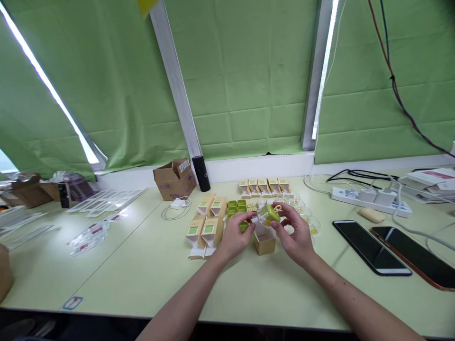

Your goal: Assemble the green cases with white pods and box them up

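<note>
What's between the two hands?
In the head view, a green-lidded jar lies between the left hand and the right hand; an open box shows just below it in the picture.

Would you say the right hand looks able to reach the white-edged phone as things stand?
Probably yes: nothing covers the white-edged phone, though the right hand helps hold the green-lidded container.

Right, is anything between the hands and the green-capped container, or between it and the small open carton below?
Nothing visible. The left hand and right hand both touch the green-capped container directly, and no other object shows between it and the small open carton just below it in view.
</note>
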`<control>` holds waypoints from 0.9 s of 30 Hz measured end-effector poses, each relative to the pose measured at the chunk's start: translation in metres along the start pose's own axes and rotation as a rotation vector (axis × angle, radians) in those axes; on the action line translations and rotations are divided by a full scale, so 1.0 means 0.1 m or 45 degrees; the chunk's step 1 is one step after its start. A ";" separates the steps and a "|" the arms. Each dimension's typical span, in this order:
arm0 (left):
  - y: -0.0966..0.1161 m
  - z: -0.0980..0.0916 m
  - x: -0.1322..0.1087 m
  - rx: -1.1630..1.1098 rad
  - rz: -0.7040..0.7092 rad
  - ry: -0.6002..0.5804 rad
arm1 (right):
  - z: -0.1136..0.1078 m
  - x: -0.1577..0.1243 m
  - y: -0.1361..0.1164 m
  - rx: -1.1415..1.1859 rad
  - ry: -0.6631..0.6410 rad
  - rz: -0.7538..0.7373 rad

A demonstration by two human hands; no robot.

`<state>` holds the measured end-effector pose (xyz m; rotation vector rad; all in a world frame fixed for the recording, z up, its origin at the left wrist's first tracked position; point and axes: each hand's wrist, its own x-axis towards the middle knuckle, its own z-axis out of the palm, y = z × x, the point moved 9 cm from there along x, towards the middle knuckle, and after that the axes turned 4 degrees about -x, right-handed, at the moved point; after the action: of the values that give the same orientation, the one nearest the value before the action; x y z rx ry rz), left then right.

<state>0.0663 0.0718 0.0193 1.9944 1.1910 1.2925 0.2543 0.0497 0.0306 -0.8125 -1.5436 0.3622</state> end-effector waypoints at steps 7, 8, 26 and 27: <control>-0.11 0.01 -0.02 -0.037 -0.040 -0.011 | 0.06 0.02 0.10 0.006 -0.101 0.114; -0.11 0.01 -0.02 -0.016 -0.039 -0.020 | 0.05 0.02 0.12 0.006 -0.098 0.132; -0.17 0.00 -0.04 -0.062 -0.013 -0.089 | 0.09 0.01 0.27 -0.017 -0.193 0.204; -0.17 -0.01 -0.04 -0.075 -0.007 -0.088 | 0.10 0.01 0.26 -0.034 -0.204 0.183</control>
<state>0.0580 0.0767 0.0046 1.9764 1.1129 1.2312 0.2522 0.0707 0.0130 -0.9366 -1.6456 0.5234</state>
